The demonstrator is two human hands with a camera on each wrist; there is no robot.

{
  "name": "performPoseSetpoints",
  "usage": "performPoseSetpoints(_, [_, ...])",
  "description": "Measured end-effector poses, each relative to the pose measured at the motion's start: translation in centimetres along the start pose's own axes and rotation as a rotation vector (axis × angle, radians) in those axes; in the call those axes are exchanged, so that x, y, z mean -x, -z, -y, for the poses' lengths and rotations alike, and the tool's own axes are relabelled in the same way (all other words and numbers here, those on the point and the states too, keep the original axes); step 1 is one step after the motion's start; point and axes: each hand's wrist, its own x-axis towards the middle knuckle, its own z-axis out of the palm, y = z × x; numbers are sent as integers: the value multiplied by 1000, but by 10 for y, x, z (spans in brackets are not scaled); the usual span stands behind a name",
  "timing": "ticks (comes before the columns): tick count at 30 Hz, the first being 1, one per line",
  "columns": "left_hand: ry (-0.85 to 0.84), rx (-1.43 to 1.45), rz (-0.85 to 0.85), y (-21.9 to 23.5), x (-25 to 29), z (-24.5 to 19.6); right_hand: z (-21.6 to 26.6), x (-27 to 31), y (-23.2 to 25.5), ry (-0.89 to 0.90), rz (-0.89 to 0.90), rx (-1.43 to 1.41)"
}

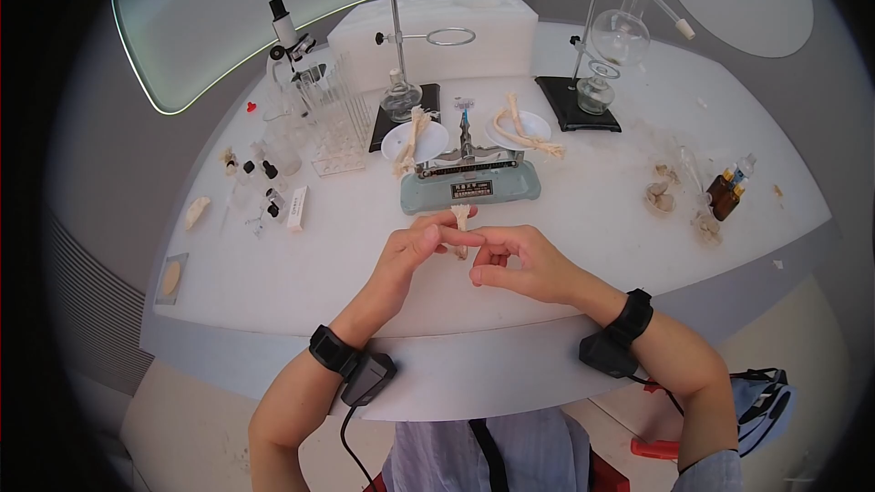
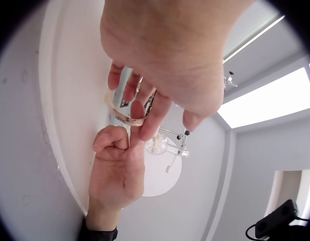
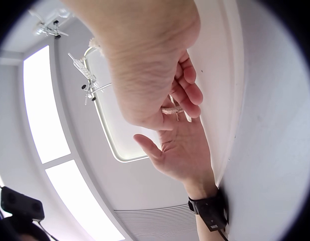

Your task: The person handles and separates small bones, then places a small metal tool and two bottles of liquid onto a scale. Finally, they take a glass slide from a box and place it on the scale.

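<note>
A short cream cotton cord [image 1: 462, 215] with a frayed end sits between the index and middle fingers of my left hand [image 1: 412, 253]. The index finger crosses over it, while the middle finger lies behind. My right hand [image 1: 533, 264] meets the left index fingertip with its own index fingertip; its thumb points left and its other fingers are loosely bent. The left wrist view shows the cord [image 2: 126, 119] curving across the fingers. In the right wrist view the cord [image 3: 171, 110] is partly hidden by fingers. Just beyond stands a balance [image 1: 469, 184], with similar cords on its pans.
Small bottles [image 1: 270, 173] and a test tube rack [image 1: 339, 164] stand at the left, near a microscope [image 1: 287, 32]. Two stands with spirit lamps are behind the balance. Brown bottles [image 1: 725, 196] and brownish lumps [image 1: 660, 199] lie at the right.
</note>
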Motion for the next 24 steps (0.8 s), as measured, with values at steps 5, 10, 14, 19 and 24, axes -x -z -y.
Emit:
performPoseSetpoints(5, [-27,-9,8,-2,0,-3,2,0,0,-13,8,-4])
performPoseSetpoints(10, [-18,47,8,-1,0,-1,1,0,0,5,1,-17])
performPoseSetpoints(14, [-18,64,4,-2,0,-3,0,0,0,9,-6,-17])
performPoseSetpoints(19, [-3,62,4,-3,0,-5,3,0,1,7,2,-9])
performPoseSetpoints(24, [0,73,20,-1,0,-3,1,0,0,12,-4,-10])
